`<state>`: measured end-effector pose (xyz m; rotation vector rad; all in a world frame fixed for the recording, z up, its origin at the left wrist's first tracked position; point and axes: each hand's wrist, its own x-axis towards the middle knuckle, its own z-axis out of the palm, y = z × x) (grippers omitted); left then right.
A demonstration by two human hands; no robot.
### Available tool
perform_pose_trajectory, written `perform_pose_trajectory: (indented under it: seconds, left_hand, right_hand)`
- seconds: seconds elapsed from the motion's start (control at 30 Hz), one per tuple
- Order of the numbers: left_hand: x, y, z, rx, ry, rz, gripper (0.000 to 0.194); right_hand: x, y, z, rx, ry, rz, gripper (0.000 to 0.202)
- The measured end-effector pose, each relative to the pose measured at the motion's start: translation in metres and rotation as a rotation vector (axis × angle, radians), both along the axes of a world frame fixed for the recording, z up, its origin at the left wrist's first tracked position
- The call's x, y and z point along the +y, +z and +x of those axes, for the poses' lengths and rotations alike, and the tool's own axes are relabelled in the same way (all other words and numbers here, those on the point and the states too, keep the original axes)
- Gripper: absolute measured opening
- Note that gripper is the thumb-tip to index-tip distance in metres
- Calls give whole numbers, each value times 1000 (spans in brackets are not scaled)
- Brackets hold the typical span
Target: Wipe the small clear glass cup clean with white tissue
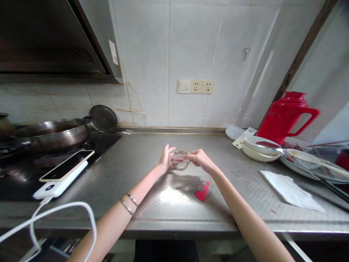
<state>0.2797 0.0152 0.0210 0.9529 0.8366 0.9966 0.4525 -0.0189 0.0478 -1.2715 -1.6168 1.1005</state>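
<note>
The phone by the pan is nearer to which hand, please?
Left. The left hand is right of the phone, beside the clear round glass; the right hand is farther right, beyond the glass.

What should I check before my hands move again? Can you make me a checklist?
- Right hand at the rim of the clear glass dish: ok.
- Left hand touching the dish too: cannot tell.
- Counter in front of the hands free of scraps: not ok, a torn red piece lies there.
- White napkin away from both hands: ok, off to the right.
- Phone clear of the black stove: not ok, it overlaps it.
</note>
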Motion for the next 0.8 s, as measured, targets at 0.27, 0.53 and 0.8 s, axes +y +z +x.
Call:
perform_pose_trajectory:
  seconds: [0.27, 0.53, 0.8]
  left_hand:
    - [-10, -5, 0, 655, 132, 776, 99]
    - [-19, -26, 18, 964, 125, 793, 122]
    - [-13, -29, 17, 827, 263, 771, 102]
  right_hand:
    - [8, -10, -1, -299, -394, 232, 38]
    - [0, -14, -14, -364, -413, 362, 38]
    - [4, -15, -12, -335, -218, 348, 38]
